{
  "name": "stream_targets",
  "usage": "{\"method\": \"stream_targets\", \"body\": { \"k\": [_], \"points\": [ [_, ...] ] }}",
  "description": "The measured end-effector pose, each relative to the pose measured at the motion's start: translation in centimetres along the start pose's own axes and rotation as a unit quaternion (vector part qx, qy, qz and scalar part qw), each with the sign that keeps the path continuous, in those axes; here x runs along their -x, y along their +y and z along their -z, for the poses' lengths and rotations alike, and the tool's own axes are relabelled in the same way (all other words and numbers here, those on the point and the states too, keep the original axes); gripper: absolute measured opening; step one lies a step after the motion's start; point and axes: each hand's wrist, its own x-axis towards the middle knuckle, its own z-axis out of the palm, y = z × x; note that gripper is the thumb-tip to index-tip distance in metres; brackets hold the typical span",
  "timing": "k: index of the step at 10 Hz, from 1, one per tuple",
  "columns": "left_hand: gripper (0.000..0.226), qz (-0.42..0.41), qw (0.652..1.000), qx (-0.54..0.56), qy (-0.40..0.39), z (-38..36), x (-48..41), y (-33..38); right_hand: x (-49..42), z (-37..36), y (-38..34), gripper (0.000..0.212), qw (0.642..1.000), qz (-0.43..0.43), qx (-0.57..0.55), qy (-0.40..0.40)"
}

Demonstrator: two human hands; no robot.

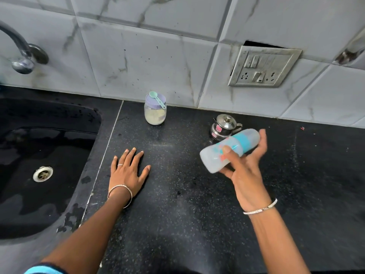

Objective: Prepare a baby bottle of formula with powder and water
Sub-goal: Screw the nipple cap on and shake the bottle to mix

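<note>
Powder jar (pixel 155 111) stands upright at the back of the black counter (pixel 177 204), close to the tiled wall (pixel 138 56). Lilac lid is on. A teal scoop (pixel 158 98) lies across the lid. Pale powder fills the lower part of the jar.

Baby bottle (pixel 229 150): right of the jar and nearer the person, held off the counter. Tilted almost onto its side, base down-left, capped end up-right. Translucent body, teal band around the middle. Cannot tell what it contains.

Right hand (pixel 246 171): palm up beneath the bottle, its grip clamped on the bottle, with the thumb pressed across the front and the fingers curled behind it. Bangle on the wrist.

Left hand (pixel 128 169): in front of the jar and slightly left of it, palm down on the counter. Grip apart, fingers straight and spread, holding nothing. Ring on one finger, bangle on the wrist.

Small steel pot (pixel 224 126), lid on, red sticker on its side: right of the jar, on the counter, just behind the bottle's capped end.

Sink (pixel 49 145): left of the jar, dark basin, wet, round metal drain (pixel 42 174). Tap (pixel 19 50) on the wall, far left of the jar.

Socket plate (pixel 264 66): on the wall, above and right of the jar.
</note>
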Motion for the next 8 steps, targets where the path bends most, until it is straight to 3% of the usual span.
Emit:
{"method": "stream_targets", "body": {
  "k": [1,2,3,5,6,7,8],
  "points": [
    [0.073,0.000,1.000,0.001,0.002,0.1,0.0,0.0,1.5,-0.3,0.4,0.104,0.977,-0.091,0.128,-0.145],
    [0.073,-0.001,1.000,0.004,0.002,0.1,0.1,0.0,1.5,-0.4,0.4,0.099,0.983,-0.079,0.121,-0.115],
    [0.074,-0.001,1.000,0.013,0.006,0.1,0.1,0.1,0.7,-0.6,0.4,0.092,0.999,-0.002,-0.018,0.037],
    [0.073,-0.001,1.000,0.013,0.007,0.2,0.2,0.2,1.6,-1.0,0.7,0.110,0.992,-0.047,0.087,-0.082],
    [0.073,0.001,1.000,0.013,0.004,0.2,0.1,0.2,0.4,-0.7,0.1,0.097,0.999,-0.009,0.013,0.033],
    [0.073,0.000,1.000,0.010,0.005,0.2,0.1,0.2,0.1,-0.6,0.4,0.096,0.999,0.000,0.006,0.038],
    [0.073,0.001,1.000,0.007,0.001,0.3,0.1,0.2,1.0,-0.9,0.1,0.109,0.987,-0.077,0.119,-0.081]
  ]
}}
